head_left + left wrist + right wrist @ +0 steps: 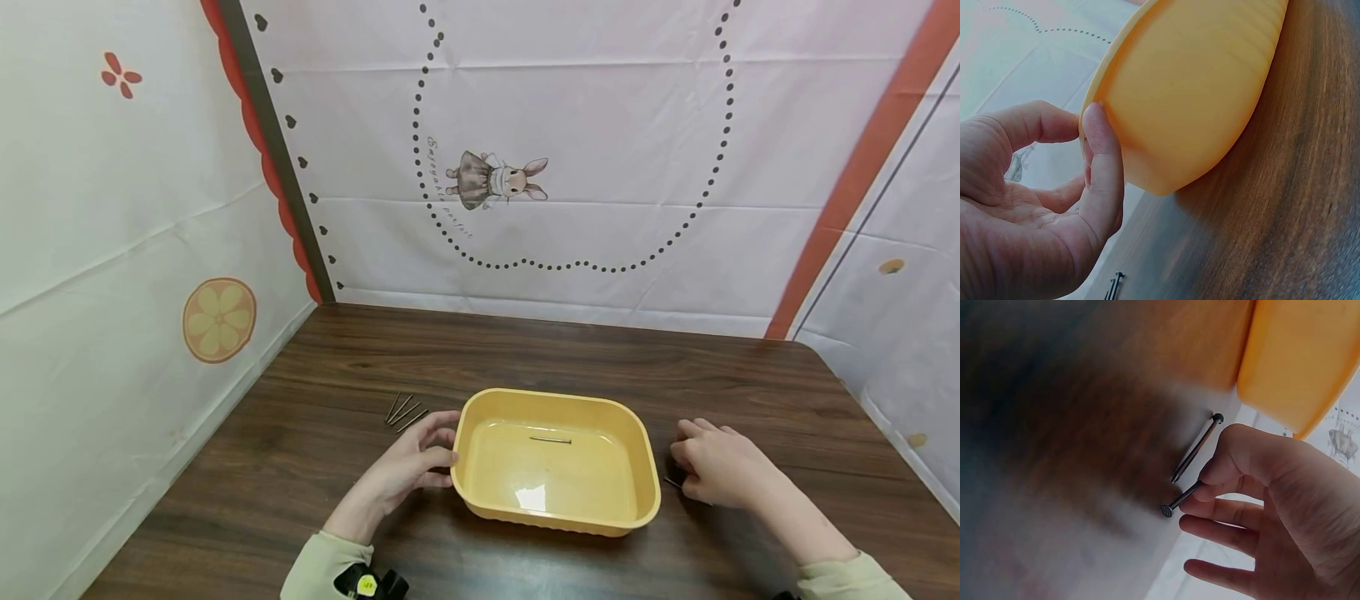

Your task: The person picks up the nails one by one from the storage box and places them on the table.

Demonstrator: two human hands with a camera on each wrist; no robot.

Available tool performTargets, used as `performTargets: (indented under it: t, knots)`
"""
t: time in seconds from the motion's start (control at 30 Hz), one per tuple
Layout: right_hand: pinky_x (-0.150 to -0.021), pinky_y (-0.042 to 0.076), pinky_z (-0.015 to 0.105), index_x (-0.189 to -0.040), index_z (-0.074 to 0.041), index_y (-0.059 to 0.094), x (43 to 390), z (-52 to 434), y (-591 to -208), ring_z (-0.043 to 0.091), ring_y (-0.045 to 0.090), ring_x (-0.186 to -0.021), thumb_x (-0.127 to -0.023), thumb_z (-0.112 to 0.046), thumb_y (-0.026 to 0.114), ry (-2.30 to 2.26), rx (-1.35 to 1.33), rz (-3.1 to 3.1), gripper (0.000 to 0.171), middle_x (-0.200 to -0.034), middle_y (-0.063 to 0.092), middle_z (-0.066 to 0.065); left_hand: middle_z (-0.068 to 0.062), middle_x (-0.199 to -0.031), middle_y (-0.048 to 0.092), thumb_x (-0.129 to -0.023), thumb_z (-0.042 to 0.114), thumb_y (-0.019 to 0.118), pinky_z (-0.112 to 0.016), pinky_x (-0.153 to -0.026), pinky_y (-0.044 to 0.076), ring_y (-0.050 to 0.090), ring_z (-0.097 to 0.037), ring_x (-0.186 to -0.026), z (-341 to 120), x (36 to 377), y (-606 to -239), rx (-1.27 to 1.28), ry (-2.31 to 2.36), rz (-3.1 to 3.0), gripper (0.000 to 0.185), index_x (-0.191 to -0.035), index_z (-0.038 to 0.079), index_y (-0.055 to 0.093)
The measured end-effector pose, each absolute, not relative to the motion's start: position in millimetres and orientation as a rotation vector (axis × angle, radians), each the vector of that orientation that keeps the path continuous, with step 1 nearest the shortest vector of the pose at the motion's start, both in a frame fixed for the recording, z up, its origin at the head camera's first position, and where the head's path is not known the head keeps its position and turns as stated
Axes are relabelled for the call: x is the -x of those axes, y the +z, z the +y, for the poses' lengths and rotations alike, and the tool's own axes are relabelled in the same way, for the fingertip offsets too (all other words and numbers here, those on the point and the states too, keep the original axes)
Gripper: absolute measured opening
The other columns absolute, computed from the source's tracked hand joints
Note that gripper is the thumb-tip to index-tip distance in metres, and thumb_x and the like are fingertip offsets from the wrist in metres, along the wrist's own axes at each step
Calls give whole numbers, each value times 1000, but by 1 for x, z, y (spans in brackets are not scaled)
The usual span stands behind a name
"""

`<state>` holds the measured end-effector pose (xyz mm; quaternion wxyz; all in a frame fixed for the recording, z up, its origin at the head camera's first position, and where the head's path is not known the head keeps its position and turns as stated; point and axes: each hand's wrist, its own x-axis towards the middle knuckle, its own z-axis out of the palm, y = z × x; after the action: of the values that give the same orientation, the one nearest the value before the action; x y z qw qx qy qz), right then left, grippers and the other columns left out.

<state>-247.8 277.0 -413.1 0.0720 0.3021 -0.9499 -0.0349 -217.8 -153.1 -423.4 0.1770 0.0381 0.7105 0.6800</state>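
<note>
My left hand [411, 463] holds the left rim of a yellow plastic basin [555, 521], thumb and forefinger pinching the edge in the left wrist view. Inside the basin lies one nail [551, 440]. To the right of it, my right hand [722, 468] is low over the table. The right wrist view shows its thumb and forefinger pinching a nail [1184, 497] near one end, its flat head sticking out. A second nail [1196, 450] lies on the table close by the fingertips. The other right fingers are spread apart.
Several loose nails [403, 413] lie on the dark wooden table [360, 358] left of the basin, just beyond my left fingers. White printed cloth [600, 150] hangs along the back and both sides of the table.
</note>
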Motion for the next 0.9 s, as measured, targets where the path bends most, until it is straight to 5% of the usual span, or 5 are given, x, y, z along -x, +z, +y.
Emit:
performTargets:
  t: [0.9]
  knots:
    - [-54, 28, 25, -54, -25, 40, 247, 276, -417, 11, 43, -73, -59, -18, 76, -120, -882, -2869, 36, -79, 43, -10, -16, -116, 50, -86, 3, 61, -27, -65, 57, 64, -17, -80, -154, 218, -424, -103, 1927, 2009, 63, -146, 6, 38]
